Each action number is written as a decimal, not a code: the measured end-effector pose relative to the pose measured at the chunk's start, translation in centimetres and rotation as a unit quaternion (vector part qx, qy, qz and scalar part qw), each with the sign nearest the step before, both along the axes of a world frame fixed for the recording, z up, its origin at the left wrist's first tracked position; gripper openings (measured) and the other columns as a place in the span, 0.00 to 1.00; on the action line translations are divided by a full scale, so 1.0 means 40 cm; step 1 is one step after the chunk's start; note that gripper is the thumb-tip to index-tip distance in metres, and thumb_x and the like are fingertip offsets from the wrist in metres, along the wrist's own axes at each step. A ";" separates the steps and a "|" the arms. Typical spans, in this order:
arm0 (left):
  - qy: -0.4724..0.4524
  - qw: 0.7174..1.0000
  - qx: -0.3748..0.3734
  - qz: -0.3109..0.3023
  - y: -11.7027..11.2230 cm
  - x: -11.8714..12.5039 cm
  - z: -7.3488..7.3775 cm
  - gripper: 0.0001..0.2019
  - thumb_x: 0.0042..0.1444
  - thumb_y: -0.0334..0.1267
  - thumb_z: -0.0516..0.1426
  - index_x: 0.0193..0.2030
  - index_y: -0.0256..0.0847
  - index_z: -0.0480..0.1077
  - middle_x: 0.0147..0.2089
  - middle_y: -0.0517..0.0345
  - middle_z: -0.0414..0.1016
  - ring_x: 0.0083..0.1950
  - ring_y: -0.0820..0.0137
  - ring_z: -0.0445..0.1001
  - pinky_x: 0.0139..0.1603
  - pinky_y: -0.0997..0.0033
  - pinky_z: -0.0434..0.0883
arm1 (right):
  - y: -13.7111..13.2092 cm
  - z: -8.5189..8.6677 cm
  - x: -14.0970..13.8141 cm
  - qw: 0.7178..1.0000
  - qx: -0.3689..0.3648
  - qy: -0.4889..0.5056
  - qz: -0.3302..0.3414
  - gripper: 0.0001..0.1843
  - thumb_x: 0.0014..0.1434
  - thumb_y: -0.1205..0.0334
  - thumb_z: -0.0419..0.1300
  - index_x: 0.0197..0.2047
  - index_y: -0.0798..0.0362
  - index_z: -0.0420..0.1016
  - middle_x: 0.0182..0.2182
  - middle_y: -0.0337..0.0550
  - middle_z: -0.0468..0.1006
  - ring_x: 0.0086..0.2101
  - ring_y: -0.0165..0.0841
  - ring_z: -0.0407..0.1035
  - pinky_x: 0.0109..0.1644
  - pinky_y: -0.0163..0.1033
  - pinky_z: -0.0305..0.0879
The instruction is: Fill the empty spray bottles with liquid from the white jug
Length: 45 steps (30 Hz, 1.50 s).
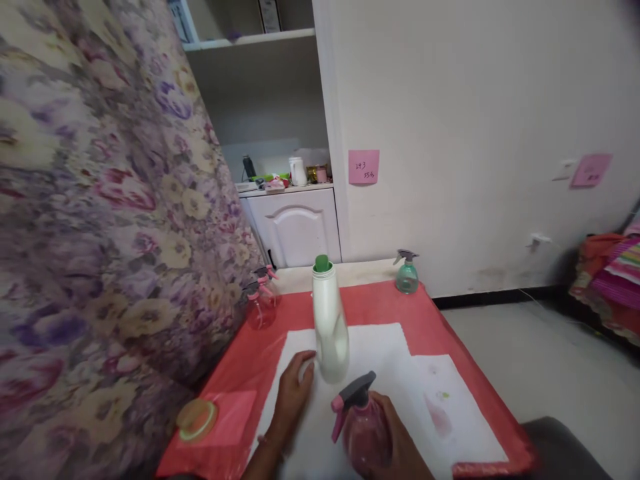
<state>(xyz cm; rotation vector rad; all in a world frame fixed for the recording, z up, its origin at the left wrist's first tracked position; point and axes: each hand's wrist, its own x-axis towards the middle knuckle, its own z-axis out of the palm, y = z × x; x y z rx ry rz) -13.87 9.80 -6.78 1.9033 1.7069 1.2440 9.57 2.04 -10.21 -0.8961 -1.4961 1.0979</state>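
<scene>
Pink spray bottle (364,437) is held in the right hand (395,433), which wraps its side, perhaps so the grey top (357,390) is free, above the white sheet (377,340). The left hand (294,388) is loosely open beside the tall pale bottle (329,320), but it's hard to tell if they touch.

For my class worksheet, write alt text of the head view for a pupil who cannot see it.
A person's right hand holds a pink spray bottle, while the left hand is beside a tall pale bottle with a green piece at its mouth. White sheets lie on a red-covered table; a green spray bottle stands near its far right corner.
</scene>
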 end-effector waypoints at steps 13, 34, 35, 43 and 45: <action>-0.191 0.977 -0.075 -0.056 -0.182 0.114 0.101 0.21 0.55 0.54 0.58 0.50 0.44 0.76 0.60 0.47 0.71 0.65 0.53 0.64 0.68 0.50 0.57 | -0.003 0.020 0.001 1.000 0.006 0.018 0.022 0.35 0.50 0.58 0.67 0.59 0.47 0.60 0.50 0.48 0.75 0.52 0.45 0.72 0.57 0.50 0.68; -0.317 0.885 -0.211 -0.269 -0.176 0.204 0.142 0.37 0.41 0.70 0.59 0.46 0.39 0.77 0.36 0.54 0.75 0.39 0.64 0.71 0.42 0.68 0.68 | -0.003 0.049 0.016 1.000 0.002 -0.004 0.029 0.33 0.50 0.57 0.65 0.59 0.49 0.64 0.53 0.51 0.76 0.54 0.46 0.71 0.60 0.51 0.67; -0.330 0.883 -0.205 -0.265 -0.176 0.210 0.141 0.36 0.38 0.69 0.62 0.44 0.39 0.77 0.34 0.56 0.75 0.37 0.65 0.71 0.41 0.69 0.67 | -0.005 0.051 0.012 1.000 0.001 0.000 0.025 0.34 0.49 0.56 0.66 0.59 0.49 0.64 0.54 0.51 0.76 0.55 0.46 0.71 0.61 0.52 0.66; -0.385 0.875 -0.178 -0.233 -0.160 0.223 0.094 0.22 0.37 0.42 0.73 0.39 0.42 0.73 0.40 0.55 0.78 0.44 0.63 0.75 0.45 0.69 0.68 | -0.007 0.059 -0.005 0.999 0.012 0.038 0.006 0.29 0.53 0.55 0.65 0.57 0.47 0.65 0.55 0.52 0.76 0.54 0.47 0.71 0.60 0.54 0.67; -0.364 0.882 -0.186 -0.234 -0.168 0.212 0.098 0.26 0.41 0.45 0.71 0.47 0.43 0.73 0.46 0.51 0.78 0.50 0.59 0.74 0.52 0.63 0.68 | -0.006 0.054 -0.002 0.999 0.001 0.043 0.014 0.30 0.52 0.56 0.66 0.58 0.46 0.65 0.56 0.51 0.75 0.55 0.48 0.70 0.60 0.55 0.67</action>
